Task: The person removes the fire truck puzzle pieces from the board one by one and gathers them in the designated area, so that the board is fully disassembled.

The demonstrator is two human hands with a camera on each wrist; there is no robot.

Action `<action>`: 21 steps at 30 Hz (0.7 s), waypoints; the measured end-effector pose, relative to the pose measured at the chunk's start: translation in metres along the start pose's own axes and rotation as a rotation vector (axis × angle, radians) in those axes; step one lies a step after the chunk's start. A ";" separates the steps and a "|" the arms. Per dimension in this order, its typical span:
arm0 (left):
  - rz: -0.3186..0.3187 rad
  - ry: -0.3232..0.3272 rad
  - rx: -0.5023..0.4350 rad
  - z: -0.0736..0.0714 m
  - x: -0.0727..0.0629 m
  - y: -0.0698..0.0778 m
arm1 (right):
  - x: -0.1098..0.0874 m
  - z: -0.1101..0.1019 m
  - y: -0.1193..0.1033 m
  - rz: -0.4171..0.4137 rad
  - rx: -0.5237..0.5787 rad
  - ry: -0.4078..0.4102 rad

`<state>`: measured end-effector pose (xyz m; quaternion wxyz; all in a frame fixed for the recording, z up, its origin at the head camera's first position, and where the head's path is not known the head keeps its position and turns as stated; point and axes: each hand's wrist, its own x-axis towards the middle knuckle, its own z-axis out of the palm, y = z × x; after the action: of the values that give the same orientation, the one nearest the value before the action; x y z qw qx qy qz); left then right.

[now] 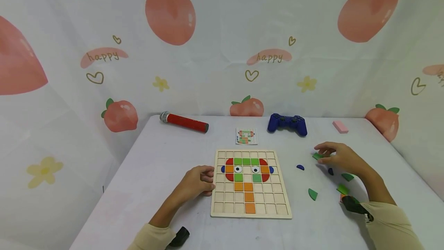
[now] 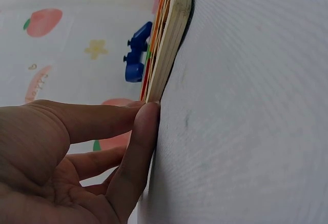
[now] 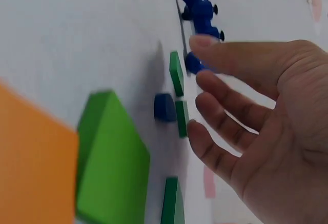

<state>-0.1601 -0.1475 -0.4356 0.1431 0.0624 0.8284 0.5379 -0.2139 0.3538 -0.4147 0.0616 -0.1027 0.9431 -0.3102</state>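
Note:
A wooden grid board (image 1: pixel 222 207) lies on the table, its middle filled with red, green, orange and blue pieces and two eye pieces (image 1: pixel 237 169). My left hand (image 1: pixel 195 181) pinches the board's left edge, thumb and finger meeting there in the left wrist view. Out to the right, my right hand (image 1: pixel 341 158) hovers with loosely bent fingers over a green piece (image 1: pixel 316 156); nothing shows in its grasp. Around it lie blue half-round pieces (image 1: pixel 300 167), green quarter-round pieces (image 1: pixel 313 194), a light green piece (image 1: pixel 342 189) and an orange piece (image 3: pixel 36 162), partly covered in the head view.
Behind the board is a small pattern card (image 1: pixel 246 136). Along the back stand a red microphone (image 1: pixel 185 122), a blue game controller (image 1: pixel 287 124) and a pink block (image 1: pixel 340 127). A fruit-printed cloth (image 1: pixel 208 68) hangs behind the table.

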 end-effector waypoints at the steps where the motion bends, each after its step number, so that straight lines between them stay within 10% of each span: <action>1: 0.000 -0.001 -0.001 0.000 0.000 0.000 | -0.001 -0.002 0.002 0.016 0.009 -0.005; 21: -0.009 0.006 0.015 0.001 0.002 -0.001 | -0.007 -0.012 0.024 0.102 0.007 -0.031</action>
<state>-0.1615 -0.1470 -0.4371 0.1426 0.0580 0.8331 0.5312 -0.2127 0.3813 -0.4196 0.0924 -0.0591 0.9449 -0.3084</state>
